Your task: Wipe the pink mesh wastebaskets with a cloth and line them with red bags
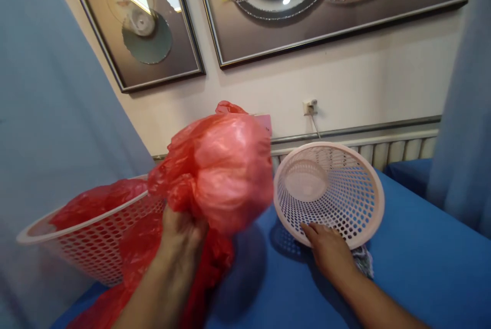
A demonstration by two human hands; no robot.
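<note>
My left hand is closed around the gathered part of a red plastic bag, lifted above the blue-covered surface. Something pale and bulky shows through the bag; I cannot make out what. My right hand grips the near rim of a pale pink mesh basket, fingers over its edge. The basket tilts so that its opening faces me, and nothing lies inside it. At the left, a second mesh basket holds more red plastic. Further red plastic lies below my left forearm.
A blue cover lies over the surface. Some grey fabric is under the right basket. Behind stand a radiator and a wall socket with a plug. Light blue curtains hang at both sides, framed pictures above.
</note>
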